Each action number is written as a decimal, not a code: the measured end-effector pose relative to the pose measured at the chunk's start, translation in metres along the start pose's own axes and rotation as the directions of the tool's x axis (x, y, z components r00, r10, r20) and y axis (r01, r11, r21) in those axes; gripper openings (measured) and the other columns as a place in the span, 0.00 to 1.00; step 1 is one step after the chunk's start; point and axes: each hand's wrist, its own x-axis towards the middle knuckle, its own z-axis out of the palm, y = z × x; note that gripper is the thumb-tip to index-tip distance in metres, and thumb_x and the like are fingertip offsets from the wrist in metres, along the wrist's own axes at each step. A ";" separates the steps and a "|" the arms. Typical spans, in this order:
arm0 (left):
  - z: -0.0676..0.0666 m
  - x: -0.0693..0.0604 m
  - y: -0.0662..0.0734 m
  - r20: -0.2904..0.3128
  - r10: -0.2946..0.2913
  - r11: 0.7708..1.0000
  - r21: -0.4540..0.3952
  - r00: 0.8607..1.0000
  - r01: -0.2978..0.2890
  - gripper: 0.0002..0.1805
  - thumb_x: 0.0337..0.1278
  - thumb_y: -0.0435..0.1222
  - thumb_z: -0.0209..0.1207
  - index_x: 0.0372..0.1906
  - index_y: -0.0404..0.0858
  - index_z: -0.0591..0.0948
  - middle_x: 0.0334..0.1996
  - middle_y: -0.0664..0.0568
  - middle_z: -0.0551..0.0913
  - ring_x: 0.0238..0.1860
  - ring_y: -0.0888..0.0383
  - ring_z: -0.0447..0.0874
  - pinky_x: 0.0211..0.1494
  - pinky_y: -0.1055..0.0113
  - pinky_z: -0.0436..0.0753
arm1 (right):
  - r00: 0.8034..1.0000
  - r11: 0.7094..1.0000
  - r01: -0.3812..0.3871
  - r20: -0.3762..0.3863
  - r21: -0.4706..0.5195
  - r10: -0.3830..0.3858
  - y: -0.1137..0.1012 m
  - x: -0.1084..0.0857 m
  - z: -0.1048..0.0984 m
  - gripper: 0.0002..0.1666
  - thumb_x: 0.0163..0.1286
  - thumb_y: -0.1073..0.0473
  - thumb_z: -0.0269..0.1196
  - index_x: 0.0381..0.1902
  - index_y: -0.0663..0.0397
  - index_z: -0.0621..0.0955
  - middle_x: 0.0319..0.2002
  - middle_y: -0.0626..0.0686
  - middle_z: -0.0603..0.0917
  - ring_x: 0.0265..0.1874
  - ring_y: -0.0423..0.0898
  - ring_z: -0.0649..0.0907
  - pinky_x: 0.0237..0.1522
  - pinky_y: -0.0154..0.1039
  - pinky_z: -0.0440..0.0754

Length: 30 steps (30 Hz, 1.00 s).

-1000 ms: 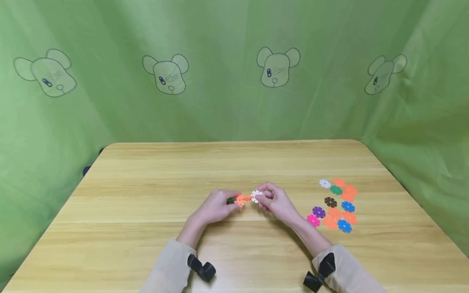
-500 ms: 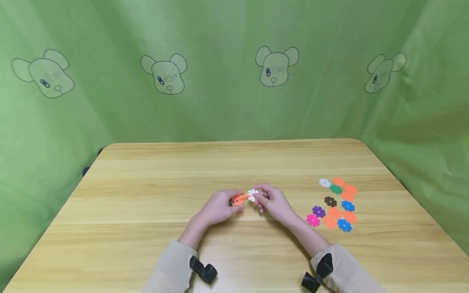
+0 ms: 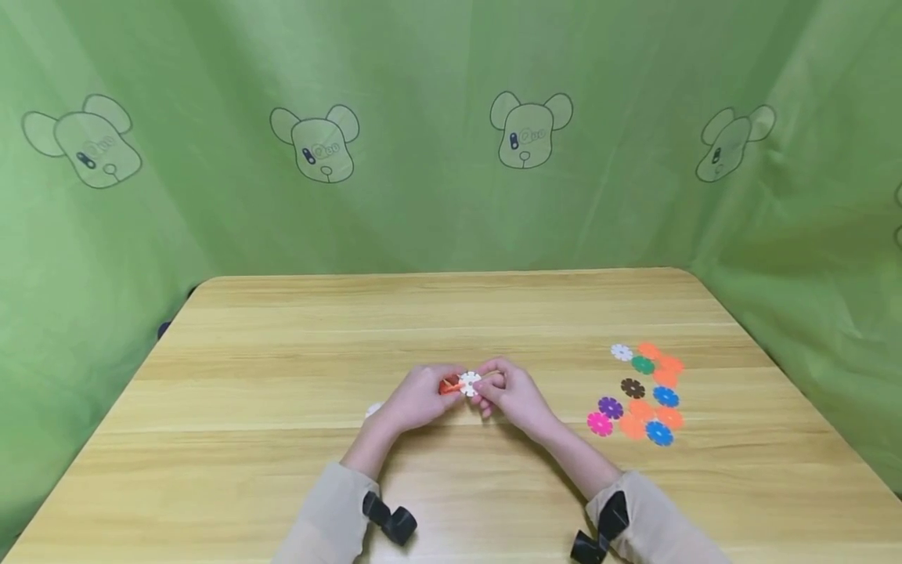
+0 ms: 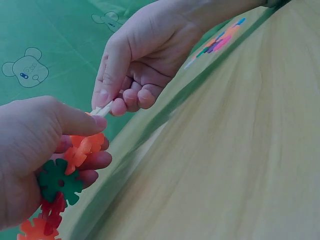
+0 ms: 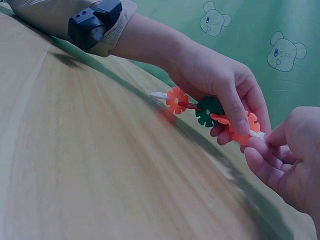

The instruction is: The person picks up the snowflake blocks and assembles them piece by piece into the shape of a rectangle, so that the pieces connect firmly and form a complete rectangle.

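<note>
My left hand point(image 3: 420, 397) grips a chain of slotted snowflake discs just above the table's middle. Orange discs point(image 5: 177, 100), a red disc point(image 4: 52, 212) and a green disc point(image 4: 60, 181) are joined along it, with a white end disc point(image 5: 159, 95) on the far left. Between thumb and fingers, my right hand point(image 3: 517, 395) pinches another white snowflake disc point(image 3: 469, 383), which meets the orange end of the chain. My left thumb lies against this joint in the left wrist view. How deep the slots sit in each other is hidden by fingers.
Loose snowflake discs lie flat on the right of the wooden table point(image 3: 282, 337): a white one point(image 3: 622, 352), a green one point(image 3: 643, 364), a brown one point(image 3: 633, 388), a pink one point(image 3: 600, 424), plus purple, blue and several orange ones. A green curtain point(image 3: 423, 219) hangs behind.
My right hand has come left with its white disc, closer to my left hand. The chain has turned, and its white end disc now shows left of my left wrist.
</note>
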 end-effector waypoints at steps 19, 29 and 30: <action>0.000 -0.001 -0.008 -0.034 -0.140 0.962 -0.242 0.990 0.127 0.21 0.58 0.33 0.58 0.58 0.33 0.74 0.35 0.48 0.80 0.25 0.59 0.78 0.27 0.70 0.78 | 0.997 0.999 0.036 -0.074 -0.037 -0.038 -0.001 0.010 -0.011 0.17 0.64 0.68 0.59 0.49 0.74 0.72 0.31 0.62 0.82 0.25 0.49 0.81 0.28 0.37 0.81; -0.010 0.000 -0.019 -0.140 -0.299 0.891 -0.395 0.944 0.224 0.20 0.57 0.29 0.57 0.56 0.32 0.74 0.36 0.44 0.79 0.26 0.53 0.81 0.27 0.69 0.78 | 0.975 0.979 -0.029 -0.221 -0.199 -0.016 0.006 -0.010 -0.079 0.21 0.65 0.63 0.59 0.52 0.71 0.72 0.39 0.63 0.81 0.31 0.49 0.80 0.33 0.36 0.80; -0.010 0.001 -0.019 -0.148 -0.307 0.888 -0.400 0.940 0.226 0.20 0.57 0.29 0.57 0.56 0.32 0.73 0.36 0.44 0.79 0.26 0.53 0.81 0.27 0.69 0.78 | 0.973 0.972 -0.037 -0.229 -0.232 -0.018 0.008 -0.013 -0.088 0.21 0.65 0.62 0.59 0.52 0.71 0.73 0.39 0.63 0.81 0.32 0.49 0.80 0.34 0.36 0.80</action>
